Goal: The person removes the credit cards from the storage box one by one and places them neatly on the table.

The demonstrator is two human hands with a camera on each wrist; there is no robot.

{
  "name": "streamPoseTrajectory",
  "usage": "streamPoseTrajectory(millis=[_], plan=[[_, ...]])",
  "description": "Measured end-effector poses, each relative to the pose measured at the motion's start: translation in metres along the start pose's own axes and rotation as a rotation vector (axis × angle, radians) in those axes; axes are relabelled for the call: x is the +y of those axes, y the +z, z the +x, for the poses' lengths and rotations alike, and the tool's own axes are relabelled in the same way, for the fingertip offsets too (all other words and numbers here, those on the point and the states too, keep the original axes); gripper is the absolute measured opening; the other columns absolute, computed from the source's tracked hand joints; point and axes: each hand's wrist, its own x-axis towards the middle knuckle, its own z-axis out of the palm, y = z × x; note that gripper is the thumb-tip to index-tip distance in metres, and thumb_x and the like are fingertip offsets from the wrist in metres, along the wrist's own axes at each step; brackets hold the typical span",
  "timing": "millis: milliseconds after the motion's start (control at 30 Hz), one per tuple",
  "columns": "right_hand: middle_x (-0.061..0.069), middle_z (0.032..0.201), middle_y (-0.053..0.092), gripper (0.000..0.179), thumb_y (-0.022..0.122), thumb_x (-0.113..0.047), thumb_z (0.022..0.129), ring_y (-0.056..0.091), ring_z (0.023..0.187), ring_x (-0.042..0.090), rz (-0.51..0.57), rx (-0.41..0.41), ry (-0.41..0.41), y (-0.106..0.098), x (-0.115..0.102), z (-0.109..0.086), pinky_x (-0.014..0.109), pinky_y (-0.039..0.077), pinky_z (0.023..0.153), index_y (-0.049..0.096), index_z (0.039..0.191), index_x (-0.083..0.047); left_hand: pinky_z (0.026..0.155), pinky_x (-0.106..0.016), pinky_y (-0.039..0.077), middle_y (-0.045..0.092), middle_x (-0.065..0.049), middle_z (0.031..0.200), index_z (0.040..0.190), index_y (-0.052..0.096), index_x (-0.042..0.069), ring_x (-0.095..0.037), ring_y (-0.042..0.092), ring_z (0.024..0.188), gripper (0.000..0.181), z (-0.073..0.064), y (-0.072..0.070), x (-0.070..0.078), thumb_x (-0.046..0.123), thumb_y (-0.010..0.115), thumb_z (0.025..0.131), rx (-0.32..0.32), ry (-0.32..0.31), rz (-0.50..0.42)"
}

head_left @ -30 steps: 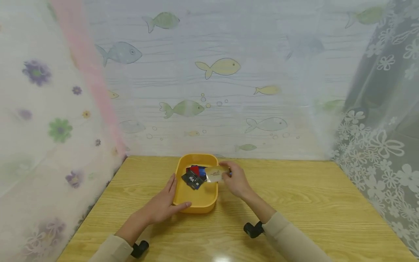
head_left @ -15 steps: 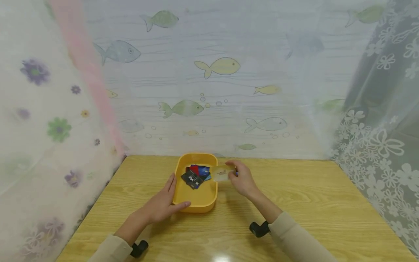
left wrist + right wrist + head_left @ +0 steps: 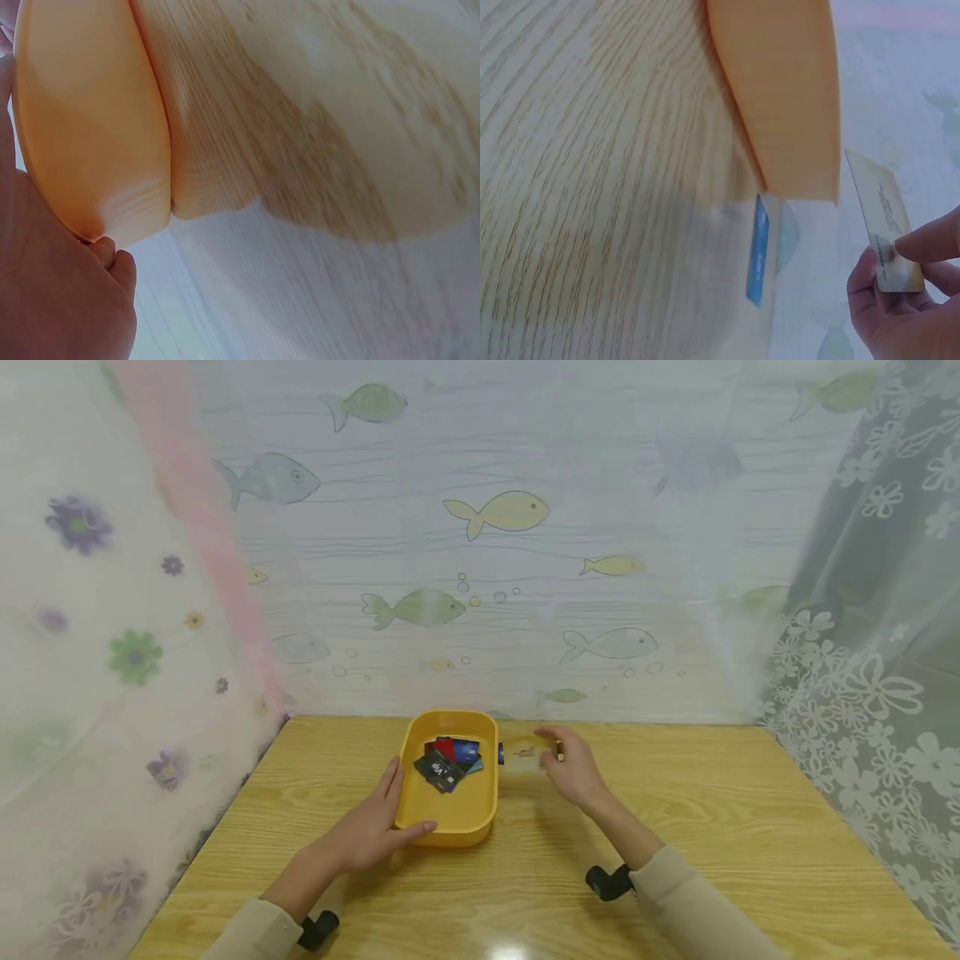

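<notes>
A yellow plastic box [image 3: 446, 814] stands on the table, held by my left hand [image 3: 363, 835] with the thumb over its near rim and the fingers along its left wall. Inside lies a loose pile of cards: a black VIP card [image 3: 437, 768] on top, with a red card [image 3: 445, 747] and a blue card [image 3: 467, 749] behind. Just beyond the right wall, my right hand [image 3: 576, 768] pinches a pale gold card [image 3: 885, 217] between thumb and fingers. Below it, another blue card [image 3: 757, 255] lies on the table beside the box, mostly covered by the gold card in the head view.
The wood-grain table [image 3: 705, 827] reaches back to a curtain [image 3: 510, 568] printed with fish. Floral curtains hang at the left and right sides. A black wrist mount [image 3: 609, 882] sits under the right forearm, another [image 3: 320, 931] under the left.
My right hand has carried the gold card rightward, from over the box to outside its right wall. The cards in the box show more fully now. My left hand keeps its hold.
</notes>
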Motion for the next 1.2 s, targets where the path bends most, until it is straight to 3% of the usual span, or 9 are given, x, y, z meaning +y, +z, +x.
streamPoseTrajectory(millis=[133, 500, 833, 1200], plan=[[0.021, 0.142, 0.056, 0.043, 0.052, 0.007, 0.097, 0.057, 0.096, 0.028, 0.003, 0.008, 0.013, -0.003, 0.004, -0.001, 0.026, 0.048, 0.059, 0.058, 0.139, -0.001, 0.118, -0.056, 0.032, -0.008, -0.016, 0.171, 0.163, -0.003, 0.0, -0.042, 0.025, 0.151, 0.114, -0.001, 0.001, -0.001, 0.071, 0.055, 0.094, 0.003, 0.004, 0.003], [0.022, 0.14, 0.058, 0.042, 0.053, 0.007, 0.098, 0.056, 0.093, 0.028, -0.017, 0.009, 0.013, -0.014, 0.017, -0.001, 0.026, 0.043, 0.055, 0.059, 0.139, 0.0, 0.118, -0.055, 0.032, -0.008, -0.015, 0.171, 0.163, -0.004, 0.001, -0.042, 0.027, 0.151, 0.113, 0.0, 0.003, -0.003, 0.071, 0.055, 0.095, 0.0, 0.001, 0.002], [0.023, 0.141, 0.056, 0.042, 0.053, 0.006, 0.098, 0.056, 0.097, 0.03, -0.035, 0.023, 0.058, -0.03, 0.028, 0.001, 0.026, 0.041, 0.053, 0.058, 0.139, 0.001, 0.118, -0.054, 0.032, -0.007, -0.016, 0.171, 0.163, -0.003, 0.0, -0.041, 0.025, 0.151, 0.113, 0.001, 0.001, -0.004, 0.069, 0.056, 0.095, 0.011, 0.022, 0.002], [0.026, 0.138, 0.055, 0.04, 0.052, 0.008, 0.096, 0.056, 0.098, 0.031, -0.068, 0.034, 0.112, -0.045, 0.048, 0.011, 0.026, 0.044, 0.059, 0.058, 0.136, 0.005, 0.118, -0.054, 0.032, -0.013, -0.011, 0.171, 0.163, -0.006, 0.003, -0.04, 0.026, 0.151, 0.115, 0.004, 0.004, -0.006, 0.073, 0.054, 0.094, 0.011, 0.019, -0.001]])
